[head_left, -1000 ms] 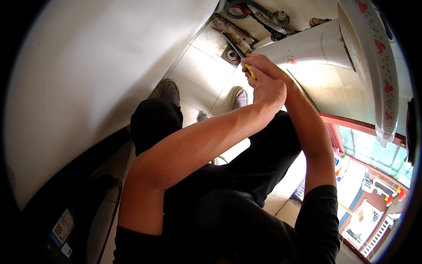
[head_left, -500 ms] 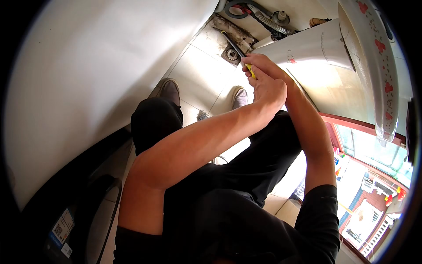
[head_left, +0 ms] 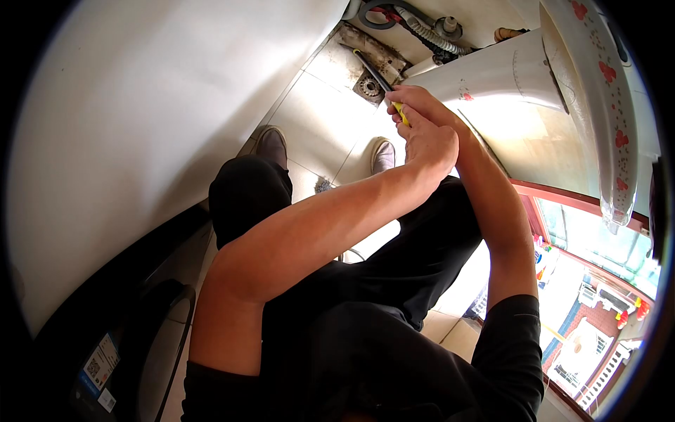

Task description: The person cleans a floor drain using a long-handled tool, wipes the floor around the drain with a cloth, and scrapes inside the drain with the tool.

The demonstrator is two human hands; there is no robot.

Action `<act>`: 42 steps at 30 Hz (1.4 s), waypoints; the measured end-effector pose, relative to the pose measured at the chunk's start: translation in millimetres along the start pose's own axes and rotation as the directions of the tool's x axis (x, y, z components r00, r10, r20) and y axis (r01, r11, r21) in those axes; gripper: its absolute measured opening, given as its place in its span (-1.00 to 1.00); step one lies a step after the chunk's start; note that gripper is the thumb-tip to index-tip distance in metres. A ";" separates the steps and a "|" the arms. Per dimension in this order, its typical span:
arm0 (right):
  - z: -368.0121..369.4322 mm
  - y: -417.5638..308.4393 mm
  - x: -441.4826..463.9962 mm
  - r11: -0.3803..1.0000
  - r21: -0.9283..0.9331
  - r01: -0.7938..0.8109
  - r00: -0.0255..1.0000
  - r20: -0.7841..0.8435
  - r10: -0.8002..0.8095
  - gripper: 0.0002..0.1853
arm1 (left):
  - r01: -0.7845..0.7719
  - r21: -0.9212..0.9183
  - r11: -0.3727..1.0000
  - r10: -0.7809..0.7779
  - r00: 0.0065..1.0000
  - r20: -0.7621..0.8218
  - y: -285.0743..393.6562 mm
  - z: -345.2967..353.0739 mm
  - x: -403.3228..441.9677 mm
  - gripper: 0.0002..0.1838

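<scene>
Just above the centre of the head view, my two hands meet on one long, thin tool (head_left: pixel 373 72). The right hand (head_left: pixel 416 100) is closed about its handle; the left hand (head_left: pixel 429 144) is also closed on the grip, lying nearer the torso. Most of the handle is hidden by the fingers, and only a bright yellow portion shows between them. I cannot make out every fingertip, since the hands overlap.

The shaft is dark, straight and smooth, slanting over the tiles past the floor drain (head_left: pixel 369 87), a round, toothed fitting in a dark square surround. Its far end lies over the stained corner; the exact tip is too fine to resolve, and I cannot tell whether it touches the floor.

Beside the hands stands a white, glossy curved fixture (head_left: pixel 492 74), partly covered by the right forearm. The hanging panel (head_left: pixel 610 105) near it bears red floral motifs and is cut off above. Behind are a ribbed, pale hose (head_left: pixel 420 29) and a smooth grey hose (head_left: pixel 373 15), cropped by the upper edge.

Pale, square-cut tiles (head_left: pixel 309 119) form the floor, with a shoe (head_left: pixel 272 145) on each side and a fuzzy grey clump (head_left: pixel 323 186) partly concealed by the left forearm. At lower left, a black, rounded object (head_left: pixel 140 281) carries a printed label (head_left: pixel 100 362), illegible to me.
</scene>
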State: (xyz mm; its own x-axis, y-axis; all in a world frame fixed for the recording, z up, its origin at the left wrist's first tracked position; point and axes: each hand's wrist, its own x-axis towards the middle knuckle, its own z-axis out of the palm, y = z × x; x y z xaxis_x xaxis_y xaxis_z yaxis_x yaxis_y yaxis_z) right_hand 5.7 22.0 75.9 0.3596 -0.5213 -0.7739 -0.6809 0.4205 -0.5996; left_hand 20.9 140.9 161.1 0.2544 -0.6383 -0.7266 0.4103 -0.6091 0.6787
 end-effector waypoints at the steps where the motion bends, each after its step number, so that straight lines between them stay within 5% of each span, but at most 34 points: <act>1: -0.6 -0.1 -0.1 1.000 0.000 0.000 1.000 0.000 0.000 -0.69 | 0.000 0.001 1.000 0.000 1.000 0.000 0.3 -0.2 -0.4 -0.05; 10: 0.3 -1.0 -1.6 1.000 -0.010 -0.012 1.000 -0.006 0.012 -0.60 | -0.008 0.001 1.000 0.008 1.000 -0.020 0.5 0.8 -1.0 -0.08; 20: -1.4 -1.2 -3.4 0.999 -0.030 0.020 1.000 0.014 -0.020 -0.78 | -0.008 -0.013 1.000 0.008 1.000 -0.017 -3.7 4.7 3.8 -0.07; 23: -1.7 -1.8 -2.7 0.999 -0.044 0.026 0.999 0.028 -0.024 -0.75 | -0.002 0.128 0.992 0.011 0.998 -0.064 -6.1 7.3 9.5 -0.07; 25: -1.3 -1.5 -2.4 0.998 -0.054 0.028 0.999 0.026 -0.026 -0.76 | -0.010 0.003 1.000 0.010 1.000 -0.023 -1.2 1.5 1.1 -0.08; 34: -13.7 3.9 18.1 0.996 -0.077 0.050 0.998 -0.025 -0.052 -0.81 | -0.106 -0.009 0.994 0.106 0.993 -0.050 -5.6 5.8 7.2 -0.12; 37: -18.1 1.8 13.9 0.989 0.134 -0.060 0.989 -0.123 0.077 -0.80 | -0.185 -0.064 0.981 0.185 0.983 -0.015 -7.1 7.2 14.2 -0.16; 39: -24.2 3.1 10.6 0.998 0.032 0.059 0.982 -0.184 -0.052 -0.77 | -0.185 -0.067 0.981 0.185 0.983 0.002 -7.2 8.5 18.7 -0.17; 42: -36.3 10.0 17.2 0.996 0.087 -0.031 0.997 -0.061 0.036 -0.83 | -0.149 -0.042 0.988 0.151 0.988 0.028 -4.7 9.3 15.0 -0.19</act>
State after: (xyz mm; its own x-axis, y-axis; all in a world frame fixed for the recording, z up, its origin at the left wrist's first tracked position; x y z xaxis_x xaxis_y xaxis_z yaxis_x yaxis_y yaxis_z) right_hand -18.1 -9.7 64.0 0.2950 -0.5500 -0.7813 -0.6335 0.4996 -0.5908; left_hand 14.6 129.8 148.0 0.2888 -0.7356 -0.6128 0.4042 -0.4866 0.7745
